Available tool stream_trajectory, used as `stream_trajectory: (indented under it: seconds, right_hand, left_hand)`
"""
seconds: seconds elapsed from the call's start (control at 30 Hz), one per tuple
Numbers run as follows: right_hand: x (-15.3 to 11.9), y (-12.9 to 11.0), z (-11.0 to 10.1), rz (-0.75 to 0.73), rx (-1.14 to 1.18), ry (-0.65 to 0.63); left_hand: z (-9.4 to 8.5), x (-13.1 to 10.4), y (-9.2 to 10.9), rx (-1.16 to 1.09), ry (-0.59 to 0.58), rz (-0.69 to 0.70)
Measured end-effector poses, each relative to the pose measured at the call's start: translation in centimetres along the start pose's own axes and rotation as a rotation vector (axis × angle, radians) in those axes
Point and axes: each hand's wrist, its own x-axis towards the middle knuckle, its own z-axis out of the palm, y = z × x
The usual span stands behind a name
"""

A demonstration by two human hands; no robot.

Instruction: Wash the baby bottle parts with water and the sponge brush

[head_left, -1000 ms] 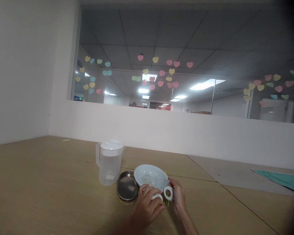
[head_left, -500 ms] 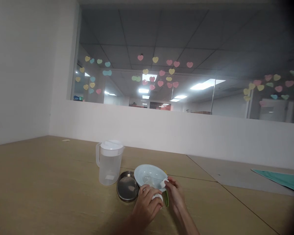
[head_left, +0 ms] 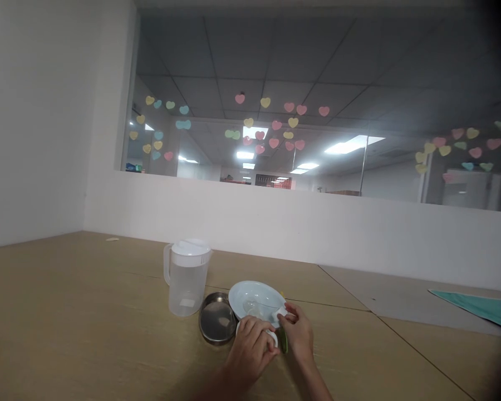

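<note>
A pale blue oval bowl (head_left: 244, 289) stands near the front middle of the table, with something clear inside it. My left hand (head_left: 250, 348) has its fingers curled over a white round-rimmed item (head_left: 274, 337) just in front of the bowl; most of that item is hidden by the hand. At the bowl's right edge, my right hand (head_left: 299, 332) pinches a small white piece (head_left: 280, 313). Below the right hand's fingers lies a green item (head_left: 284, 341), partly covered. A round metal dish (head_left: 217, 318) sits left of the bowl.
A clear plastic pitcher (head_left: 188, 284) with a white lid stands behind the metal dish. Teal cloth (head_left: 480, 307) lies at the far right of the table (head_left: 87, 317). Behind rise a white wall and a window with heart-shaped notes. A small flat piece (head_left: 112, 239) lies at the back left.
My right hand has turned and shifted slightly, its fingers still at the white piece by the bowl's edge. My left hand has barely moved.
</note>
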Motion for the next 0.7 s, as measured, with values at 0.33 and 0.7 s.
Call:
stream_trajectory:
  seconds: [0.33, 0.7]
  right_hand:
    - [-0.73, -0.64, 0.25, -0.225, -0.333, 0.012]
    - [-1.0, -0.75, 0.2, -0.312, -0.616, -0.038]
  left_hand:
    - [-0.53, 0.25, 0.19, -0.019, -0.048, 0.004]
    - [-0.65, 0.51, 0.62, -0.016, 0.04, 0.056]
